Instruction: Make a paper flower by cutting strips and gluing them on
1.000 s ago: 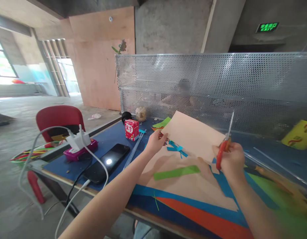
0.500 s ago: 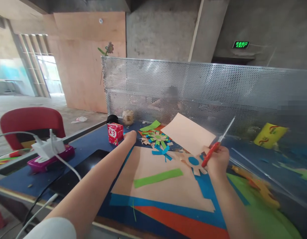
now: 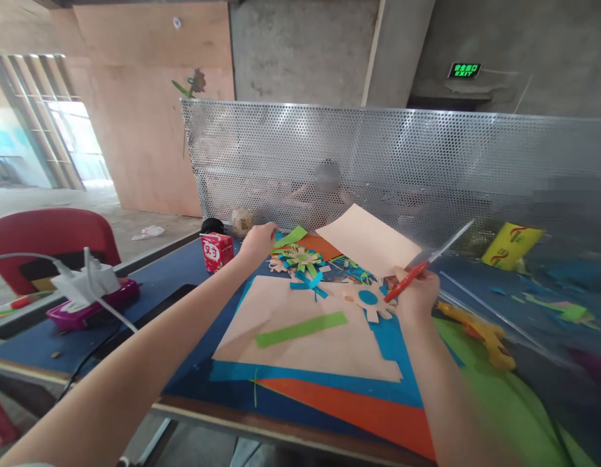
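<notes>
My right hand (image 3: 416,295) grips red-handled scissors (image 3: 429,261) and also pinches a corner of a peach paper sheet (image 3: 369,238) that lifts off the table. My left hand (image 3: 258,242) reaches far across, fingers curled near a green paper scrap (image 3: 291,236) and a paper flower of peach and green strips (image 3: 301,258). Whether it holds anything I cannot tell. A peach cutout with a blue centre (image 3: 368,299) lies by my right hand. A large peach sheet (image 3: 300,331) with a green strip (image 3: 301,329) lies below.
A red drink carton (image 3: 217,250), a black round object (image 3: 212,226) and a round jar (image 3: 242,220) stand at the back left. A white charger (image 3: 84,281) sits on a pink box (image 3: 89,307). A perforated metal screen (image 3: 378,168) walls the back. A yellow glue gun (image 3: 480,334) lies right.
My left hand let go of the peach sheet and reached forward to the flower pile. The right hand lowered the scissors and sheet toward the table. The camera view shifted right.
</notes>
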A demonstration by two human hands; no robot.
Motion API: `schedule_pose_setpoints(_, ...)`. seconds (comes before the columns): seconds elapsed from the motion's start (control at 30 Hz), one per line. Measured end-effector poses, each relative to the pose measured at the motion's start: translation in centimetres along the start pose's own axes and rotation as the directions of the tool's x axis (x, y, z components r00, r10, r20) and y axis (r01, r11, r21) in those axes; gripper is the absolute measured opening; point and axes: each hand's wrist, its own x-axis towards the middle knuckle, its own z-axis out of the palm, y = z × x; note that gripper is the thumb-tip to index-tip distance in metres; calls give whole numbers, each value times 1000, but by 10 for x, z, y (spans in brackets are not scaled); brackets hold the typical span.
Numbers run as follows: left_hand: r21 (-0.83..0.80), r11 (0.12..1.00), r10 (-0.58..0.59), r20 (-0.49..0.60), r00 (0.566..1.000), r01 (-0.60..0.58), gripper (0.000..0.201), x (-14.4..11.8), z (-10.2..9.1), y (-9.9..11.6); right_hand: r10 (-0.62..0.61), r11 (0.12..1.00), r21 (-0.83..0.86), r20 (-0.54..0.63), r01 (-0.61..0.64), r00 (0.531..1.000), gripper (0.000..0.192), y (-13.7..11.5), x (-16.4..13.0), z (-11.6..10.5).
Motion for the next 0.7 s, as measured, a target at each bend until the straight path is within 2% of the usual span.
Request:
schedule_pose_setpoints(0.07,-194,980,51,17,999,-47,31,-7,9,15,-3,1000,18,-40,4,999,15,-1,1,-1)
schedule_pose_setpoints(0.17,-390,921,57,107,993,-11,23,-20,35,32,8,999,40,-80,-4,997,14,-3,1,-1)
schedule_pose_setpoints(0.27,-478,878,41,158,987,40,19,-29,61,36,34,998,61,-79,-29,996,17,-6,-1,-1)
schedule_pose_setpoints(0.33,-499,865,23,153,988,57,20,-32,70,35,51,996,76,-70,-46,996,18,-8,-2,0)
schedule_pose_setpoints(0.43,-512,859,41,108,993,20,21,-35,67,31,70,993,99,-50,-65,996,19,-9,-5,1)
schedule_pose_setpoints(0.57,-554,831,93,31,995,-60,20,-40,45,30,98,988,118,-12,-96,995,22,-9,-8,3)
schedule_pose_setpoints(0.63,-592,805,85,48,995,-40,20,-43,34,30,111,985,130,16,-112,994,22,-8,-9,5)
schedule_pose_setpoints(0.7,-639,769,88,124,988,12,34,-47,26,30,125,980,147,60,-133,990,24,-7,-11,7)
